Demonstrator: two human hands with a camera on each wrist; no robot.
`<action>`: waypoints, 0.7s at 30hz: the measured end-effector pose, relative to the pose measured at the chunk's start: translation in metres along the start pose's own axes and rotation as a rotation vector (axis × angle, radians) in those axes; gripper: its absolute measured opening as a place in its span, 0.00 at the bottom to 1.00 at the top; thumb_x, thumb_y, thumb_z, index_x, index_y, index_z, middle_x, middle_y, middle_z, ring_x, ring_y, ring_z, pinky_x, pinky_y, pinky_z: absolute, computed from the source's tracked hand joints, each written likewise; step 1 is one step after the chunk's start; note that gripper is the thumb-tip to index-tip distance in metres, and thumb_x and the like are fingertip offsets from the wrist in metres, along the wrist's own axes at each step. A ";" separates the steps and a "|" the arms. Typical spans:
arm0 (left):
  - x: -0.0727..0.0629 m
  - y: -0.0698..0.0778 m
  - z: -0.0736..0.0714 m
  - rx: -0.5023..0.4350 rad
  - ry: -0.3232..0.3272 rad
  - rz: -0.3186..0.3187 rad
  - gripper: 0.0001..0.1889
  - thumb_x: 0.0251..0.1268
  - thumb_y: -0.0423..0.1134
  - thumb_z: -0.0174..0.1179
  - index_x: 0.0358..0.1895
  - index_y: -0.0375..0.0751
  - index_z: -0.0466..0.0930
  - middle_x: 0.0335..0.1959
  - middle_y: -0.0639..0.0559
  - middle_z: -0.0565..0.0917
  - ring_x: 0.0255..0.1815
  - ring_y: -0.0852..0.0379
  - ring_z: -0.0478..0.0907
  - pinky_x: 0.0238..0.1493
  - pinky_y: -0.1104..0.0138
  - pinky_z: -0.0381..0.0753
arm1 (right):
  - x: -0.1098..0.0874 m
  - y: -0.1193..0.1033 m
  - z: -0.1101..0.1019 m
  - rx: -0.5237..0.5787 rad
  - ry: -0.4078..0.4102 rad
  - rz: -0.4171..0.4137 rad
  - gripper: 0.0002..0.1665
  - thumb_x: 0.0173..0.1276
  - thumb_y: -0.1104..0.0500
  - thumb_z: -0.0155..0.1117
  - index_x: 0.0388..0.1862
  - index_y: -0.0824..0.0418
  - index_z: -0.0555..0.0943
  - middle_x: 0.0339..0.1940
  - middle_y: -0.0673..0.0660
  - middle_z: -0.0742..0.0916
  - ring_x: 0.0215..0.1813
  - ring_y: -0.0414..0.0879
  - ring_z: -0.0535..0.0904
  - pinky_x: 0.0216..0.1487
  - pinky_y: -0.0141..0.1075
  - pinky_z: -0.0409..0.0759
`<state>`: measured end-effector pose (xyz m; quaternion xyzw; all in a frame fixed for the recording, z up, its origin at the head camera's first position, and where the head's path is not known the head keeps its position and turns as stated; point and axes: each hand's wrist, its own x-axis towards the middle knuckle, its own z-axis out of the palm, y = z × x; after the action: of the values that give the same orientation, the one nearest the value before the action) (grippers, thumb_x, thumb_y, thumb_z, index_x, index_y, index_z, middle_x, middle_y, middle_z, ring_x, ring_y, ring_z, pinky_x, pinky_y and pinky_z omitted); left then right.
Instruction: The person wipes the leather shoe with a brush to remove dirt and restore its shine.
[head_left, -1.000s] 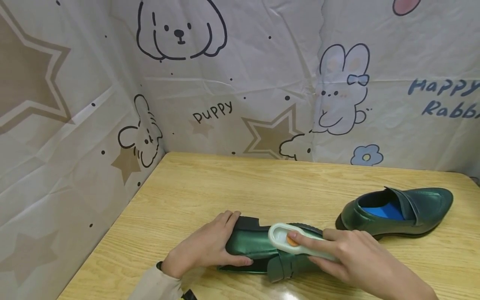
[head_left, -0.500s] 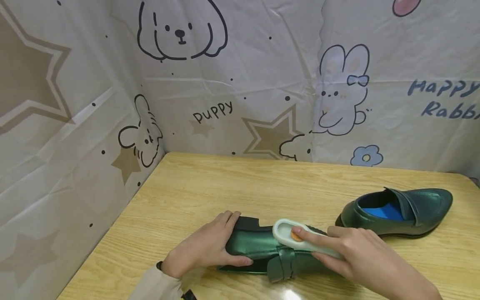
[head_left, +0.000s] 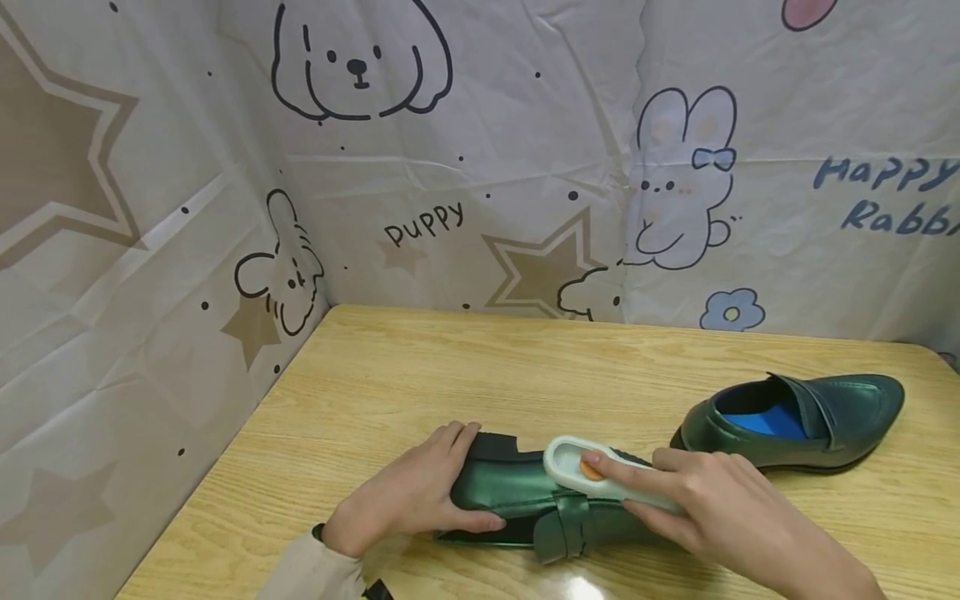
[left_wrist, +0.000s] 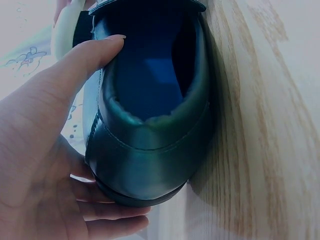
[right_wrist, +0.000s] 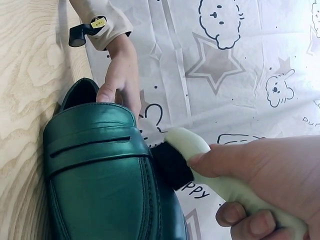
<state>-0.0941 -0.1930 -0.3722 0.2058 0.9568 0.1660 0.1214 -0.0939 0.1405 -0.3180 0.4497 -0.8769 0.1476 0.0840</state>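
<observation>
A dark green loafer [head_left: 510,483] lies tipped on its side on the table, its opening toward me and its black heel facing away. My left hand [head_left: 416,483] grips its heel end; in the left wrist view the thumb is hooked inside the opening, with the fingers around the sole side. My right hand [head_left: 712,504] holds a pale green shoe brush [head_left: 566,467], index finger on its orange button. In the right wrist view its black bristles [right_wrist: 172,165] touch the side of the loafer beside the strap. My right hand hides the toe in the head view.
A second green loafer [head_left: 802,425] with a blue insole stands upright at the right, toe pointing right. The wooden table [head_left: 420,367] ends against a cartoon-printed cloth [head_left: 450,167] at the back and left.
The brush and my right hand have shifted slightly right and away from me along the loafer's side. My left hand and both loafers have stayed in place.
</observation>
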 end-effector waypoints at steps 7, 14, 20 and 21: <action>0.000 0.000 0.000 0.007 0.003 0.002 0.63 0.44 0.82 0.51 0.75 0.37 0.50 0.71 0.38 0.60 0.69 0.45 0.63 0.62 0.53 0.70 | 0.000 0.007 0.007 -0.077 0.149 -0.022 0.39 0.58 0.54 0.71 0.69 0.36 0.70 0.21 0.35 0.65 0.19 0.26 0.53 0.17 0.24 0.55; 0.000 -0.001 0.001 0.018 0.004 0.002 0.63 0.44 0.82 0.51 0.75 0.36 0.50 0.71 0.38 0.60 0.69 0.45 0.63 0.62 0.53 0.70 | 0.000 0.011 0.008 -0.081 0.131 0.061 0.44 0.55 0.55 0.74 0.70 0.34 0.68 0.20 0.35 0.65 0.18 0.27 0.54 0.18 0.25 0.57; -0.001 0.000 0.001 0.013 0.012 0.008 0.62 0.45 0.81 0.51 0.75 0.37 0.50 0.71 0.38 0.60 0.68 0.45 0.63 0.62 0.54 0.70 | 0.001 0.010 0.005 -0.025 0.094 0.117 0.42 0.58 0.55 0.72 0.70 0.34 0.68 0.21 0.35 0.68 0.19 0.27 0.58 0.20 0.26 0.62; -0.001 0.000 0.000 0.012 0.010 0.007 0.62 0.45 0.81 0.51 0.75 0.37 0.50 0.71 0.38 0.60 0.69 0.45 0.63 0.62 0.54 0.70 | 0.001 0.010 0.005 -0.002 0.083 0.107 0.41 0.59 0.55 0.72 0.70 0.35 0.68 0.22 0.35 0.69 0.20 0.27 0.59 0.20 0.26 0.63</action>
<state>-0.0933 -0.1935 -0.3725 0.2090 0.9576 0.1617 0.1146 -0.1023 0.1437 -0.3243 0.3956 -0.8956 0.1695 0.1129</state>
